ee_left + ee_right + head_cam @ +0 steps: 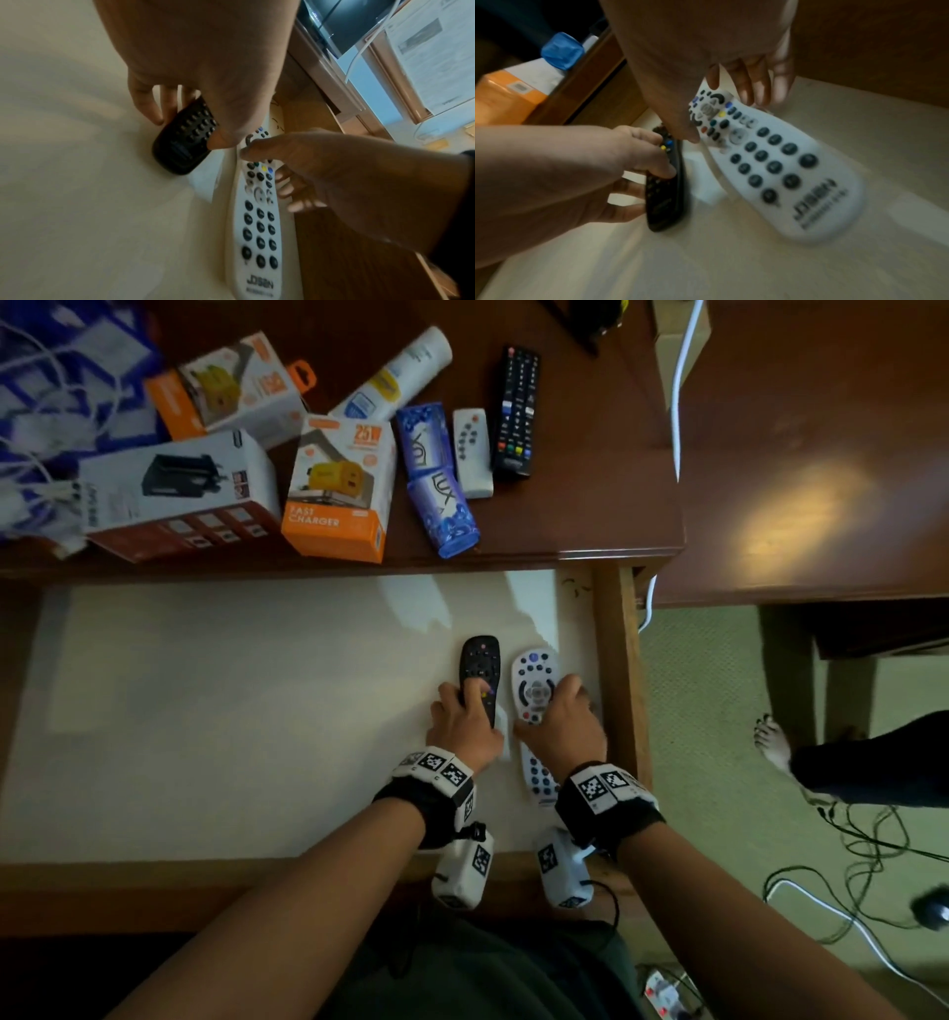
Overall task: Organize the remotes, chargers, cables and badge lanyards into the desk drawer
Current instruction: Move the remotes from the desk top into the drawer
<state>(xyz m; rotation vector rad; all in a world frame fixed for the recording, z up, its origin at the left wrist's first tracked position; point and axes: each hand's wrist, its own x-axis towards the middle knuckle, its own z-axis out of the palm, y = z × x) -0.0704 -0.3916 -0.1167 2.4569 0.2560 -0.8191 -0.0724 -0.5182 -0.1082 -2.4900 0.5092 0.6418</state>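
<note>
Left hand (464,724) pinches black remote (480,672) across sides; right hand (557,724) pinches white remote (534,683) likewise, beside drawer wall (624,711). Both probably light, rigid, smooth plastic; hold mid-body edges.

Black wristbands (606,801), white tag-marked camera blocks (462,868), possibly dark trousers

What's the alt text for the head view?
Two hands set remotes side by side in an open drawer: the left hand grips a black remote, the right hand a white remote. On the desk above lie charger boxes, soap packs and two more remotes.
</note>
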